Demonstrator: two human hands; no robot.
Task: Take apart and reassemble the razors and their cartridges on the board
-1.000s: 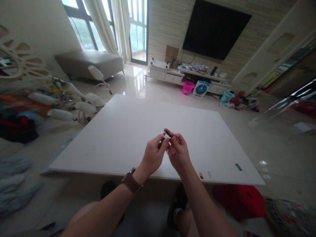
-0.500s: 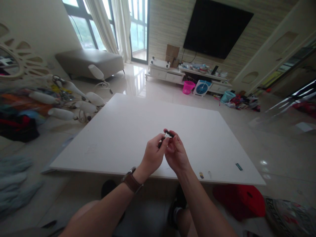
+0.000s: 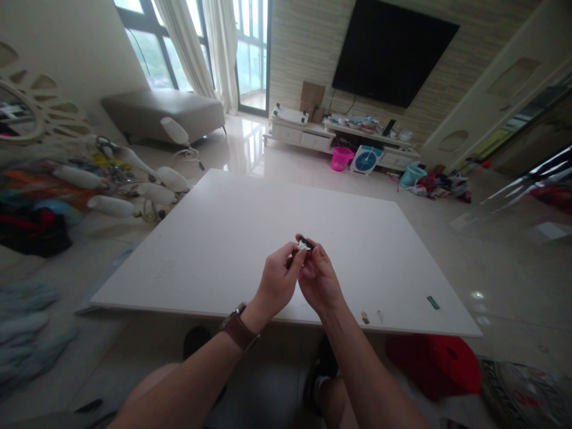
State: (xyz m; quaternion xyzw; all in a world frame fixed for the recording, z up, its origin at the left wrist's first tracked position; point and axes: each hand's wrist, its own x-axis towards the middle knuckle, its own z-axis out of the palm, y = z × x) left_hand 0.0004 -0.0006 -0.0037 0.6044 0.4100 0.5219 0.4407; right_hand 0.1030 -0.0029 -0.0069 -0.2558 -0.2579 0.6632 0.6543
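Observation:
My left hand (image 3: pixel 277 275), with a brown-strapped watch (image 3: pixel 239 326) on its wrist, pinches a small black object with a shiny silver part (image 3: pixel 304 245). Around the same object curl the fingers of my right hand (image 3: pixel 320 280), from the other side. Both hands meet just above the white tabletop (image 3: pixel 250 220). The object is too small and too covered by fingers for me to name its kind. To the right of my hands lie a small yellow and blue piece (image 3: pixel 365 317), a small pale piece (image 3: pixel 379 316) and a dark green strip (image 3: pixel 433 302).
A red stool (image 3: pixel 451 363) stands under the table's right front corner. Left of the table is a chandelier with white shades (image 3: pixel 170 179). Beyond are a grey bench (image 3: pixel 165 113), a pink basket (image 3: pixel 342 159) and a blue and white fan (image 3: pixel 366 159).

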